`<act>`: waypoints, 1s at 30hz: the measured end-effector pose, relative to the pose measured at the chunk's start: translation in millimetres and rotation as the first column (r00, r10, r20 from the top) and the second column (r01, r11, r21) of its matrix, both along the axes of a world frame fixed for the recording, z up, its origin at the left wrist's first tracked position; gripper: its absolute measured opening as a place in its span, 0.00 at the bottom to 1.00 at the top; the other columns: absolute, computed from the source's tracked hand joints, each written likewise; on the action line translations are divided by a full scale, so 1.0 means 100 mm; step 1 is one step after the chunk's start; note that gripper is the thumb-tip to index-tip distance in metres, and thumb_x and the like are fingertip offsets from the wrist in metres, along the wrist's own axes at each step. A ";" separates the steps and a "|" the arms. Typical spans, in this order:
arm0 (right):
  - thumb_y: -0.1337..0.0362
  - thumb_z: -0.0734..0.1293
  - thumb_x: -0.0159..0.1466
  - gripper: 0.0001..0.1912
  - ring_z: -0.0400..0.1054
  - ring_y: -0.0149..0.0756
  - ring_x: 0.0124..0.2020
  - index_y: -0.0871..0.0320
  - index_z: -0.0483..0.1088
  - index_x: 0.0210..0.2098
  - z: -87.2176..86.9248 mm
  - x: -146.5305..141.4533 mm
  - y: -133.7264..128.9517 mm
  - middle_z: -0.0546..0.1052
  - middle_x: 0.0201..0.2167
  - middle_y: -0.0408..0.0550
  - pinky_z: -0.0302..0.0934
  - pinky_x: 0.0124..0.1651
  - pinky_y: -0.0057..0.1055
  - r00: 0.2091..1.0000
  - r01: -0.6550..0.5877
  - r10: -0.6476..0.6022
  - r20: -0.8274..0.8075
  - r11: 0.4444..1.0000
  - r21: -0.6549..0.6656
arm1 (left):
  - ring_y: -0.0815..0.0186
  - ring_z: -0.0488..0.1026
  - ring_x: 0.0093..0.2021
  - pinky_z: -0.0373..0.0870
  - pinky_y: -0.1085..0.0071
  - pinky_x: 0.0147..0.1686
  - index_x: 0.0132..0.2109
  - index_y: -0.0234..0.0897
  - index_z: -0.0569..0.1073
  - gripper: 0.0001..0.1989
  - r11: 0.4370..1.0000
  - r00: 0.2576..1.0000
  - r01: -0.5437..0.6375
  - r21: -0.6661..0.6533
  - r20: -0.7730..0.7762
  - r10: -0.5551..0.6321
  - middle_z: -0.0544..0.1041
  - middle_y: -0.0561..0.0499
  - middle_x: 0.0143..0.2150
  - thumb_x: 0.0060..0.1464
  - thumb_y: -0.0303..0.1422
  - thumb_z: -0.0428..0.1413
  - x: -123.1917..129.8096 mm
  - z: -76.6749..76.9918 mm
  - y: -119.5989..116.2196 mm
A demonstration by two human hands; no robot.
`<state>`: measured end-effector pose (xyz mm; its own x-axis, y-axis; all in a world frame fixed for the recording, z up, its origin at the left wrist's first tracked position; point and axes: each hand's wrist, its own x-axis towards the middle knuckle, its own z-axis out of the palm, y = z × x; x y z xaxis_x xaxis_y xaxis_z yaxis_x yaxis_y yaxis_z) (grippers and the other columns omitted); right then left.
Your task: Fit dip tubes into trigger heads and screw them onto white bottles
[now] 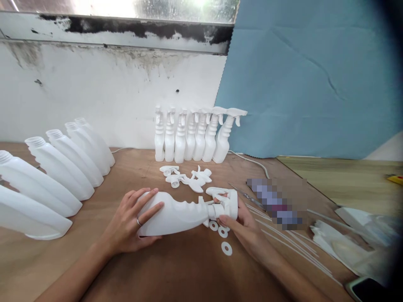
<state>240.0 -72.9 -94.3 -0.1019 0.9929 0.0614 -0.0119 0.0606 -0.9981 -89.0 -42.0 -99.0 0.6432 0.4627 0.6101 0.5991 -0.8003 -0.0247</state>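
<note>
Bottles (190,144) stand in rows: a workshop, perhaps (grimy wall (126,92)).

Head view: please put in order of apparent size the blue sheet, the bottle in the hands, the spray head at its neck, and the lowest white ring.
Largest to smallest:
1. blue sheet
2. bottle
3. spray head, partly covered by fingers
4. white ring

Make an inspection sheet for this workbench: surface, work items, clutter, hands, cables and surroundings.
Surface: brown wooden tabletop, items spread across it.
Work items: handheld white plastic bottle and trigger head; seven upright white spray bottles; open-necked white bottles at left; loose white trigger heads; flat white rings; thin white tubes.
Clutter: pointed metal tool, crumpled clear plastic bags.
Hands: left hand on the bottle's body; right hand holding the trigger head at its neck.
Cables: thin white cable near the wall.
Surroundings: stained white wall, window, blue sheet.
</note>
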 end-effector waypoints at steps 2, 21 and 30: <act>0.54 0.69 0.64 0.28 0.70 0.45 0.49 0.53 0.60 0.59 0.00 0.04 -0.01 0.73 0.51 0.52 0.66 0.47 0.36 1.000 -0.009 0.009 0.027 1.000 0.007 | 0.41 0.60 0.62 0.59 0.43 0.56 0.67 0.41 0.58 0.37 1.000 1.000 0.015 0.010 0.011 -0.015 0.60 0.34 0.66 0.54 0.40 0.63 0.01 0.00 0.00; 0.51 0.69 0.64 0.21 0.71 0.39 0.36 0.52 0.62 0.51 0.02 0.01 -0.21 0.75 0.40 0.47 0.68 0.38 0.30 0.978 0.146 -0.163 0.133 0.981 0.131 | 0.39 0.61 0.61 0.59 0.41 0.54 0.64 0.36 0.62 0.35 0.997 0.996 0.065 0.029 0.061 -0.067 0.62 0.31 0.64 0.53 0.42 0.63 0.17 -0.01 -0.12; 0.52 0.68 0.66 0.19 0.69 0.35 0.27 0.51 0.60 0.51 0.01 0.04 -0.20 0.75 0.32 0.43 0.66 0.31 0.29 0.996 0.062 -0.069 0.063 0.993 0.105 | 0.39 0.60 0.60 0.59 0.40 0.53 0.63 0.36 0.63 0.34 0.997 0.996 0.065 0.039 0.056 -0.067 0.62 0.30 0.64 0.54 0.42 0.63 0.18 -0.01 -0.13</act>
